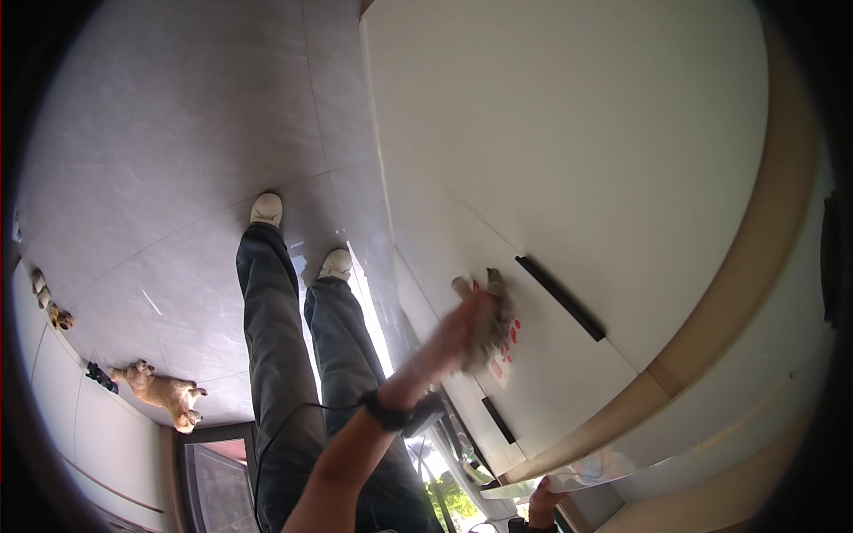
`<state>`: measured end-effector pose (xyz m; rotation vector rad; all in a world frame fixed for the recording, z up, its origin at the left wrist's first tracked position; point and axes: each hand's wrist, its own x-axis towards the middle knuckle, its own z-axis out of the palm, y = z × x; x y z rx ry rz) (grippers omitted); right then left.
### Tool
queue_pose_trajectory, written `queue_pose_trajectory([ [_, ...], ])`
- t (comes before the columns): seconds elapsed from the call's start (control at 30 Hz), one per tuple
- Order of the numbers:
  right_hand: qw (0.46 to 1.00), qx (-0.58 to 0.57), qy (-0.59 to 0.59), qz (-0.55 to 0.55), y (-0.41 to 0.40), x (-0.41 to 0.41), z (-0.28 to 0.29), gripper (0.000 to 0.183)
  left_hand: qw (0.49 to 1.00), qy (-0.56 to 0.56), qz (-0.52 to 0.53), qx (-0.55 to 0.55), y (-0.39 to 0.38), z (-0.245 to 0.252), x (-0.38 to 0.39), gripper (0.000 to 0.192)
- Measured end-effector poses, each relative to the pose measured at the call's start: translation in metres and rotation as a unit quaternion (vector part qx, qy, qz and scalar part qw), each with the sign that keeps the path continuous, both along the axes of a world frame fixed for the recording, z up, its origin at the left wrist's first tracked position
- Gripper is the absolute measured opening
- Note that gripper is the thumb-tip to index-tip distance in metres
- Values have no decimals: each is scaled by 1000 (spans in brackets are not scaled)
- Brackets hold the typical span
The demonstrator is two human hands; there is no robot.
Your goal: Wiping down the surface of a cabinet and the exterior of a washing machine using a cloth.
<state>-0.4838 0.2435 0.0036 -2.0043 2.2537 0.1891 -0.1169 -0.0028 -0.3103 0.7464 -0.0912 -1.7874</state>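
Observation:
My left hand (470, 326), blurred by motion, is closed on a bunched grey-beige cloth (493, 313). The cloth lies against the front of a white cabinet (566, 166), over a paper sticker with red marks (506, 346) that it partly covers. A black bar handle (560, 298) sits just right of the cloth, and a shorter black handle (498, 420) is below it. At the bottom edge, my right hand (544, 496) touches the rim of a clear sheet (600, 470) along the cabinet's top. Whether it grips or rests there is unclear. A black band circles my left wrist.
A tan dog (160, 393) lies on the grey tiled floor (166, 166), beside black footwear (101, 378). More footwear (43, 293) lines the far-left wall. A dark-framed door (216, 486) stands lower left. A thin black cable (286, 426) crosses my trouser leg.

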Motion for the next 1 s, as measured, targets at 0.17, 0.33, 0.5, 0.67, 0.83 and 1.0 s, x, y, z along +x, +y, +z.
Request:
queue_pose_trajectory([
  [0.17,987,-90,-45,-127,-39,82,-31,75,925,-356,114,-71,-49,68,13,51],
  [0.33,979,15,35,-199,-10,18,-8,73,907,-384,168,42,-64,24,-40,58],
  [0.5,825,291,455,168,7,16,33,48,825,-540,-62,157,-64,-42,-50,64],
  [0.67,709,318,526,345,-25,56,33,35,905,-376,15,197,-18,-101,-90,64],
  [0.83,742,309,479,353,-34,53,17,31,928,182,296,137,6,-28,-133,39],
  [1.0,968,104,189,130,-68,75,-22,68,873,-407,265,49,-91,97,-16,63],
])
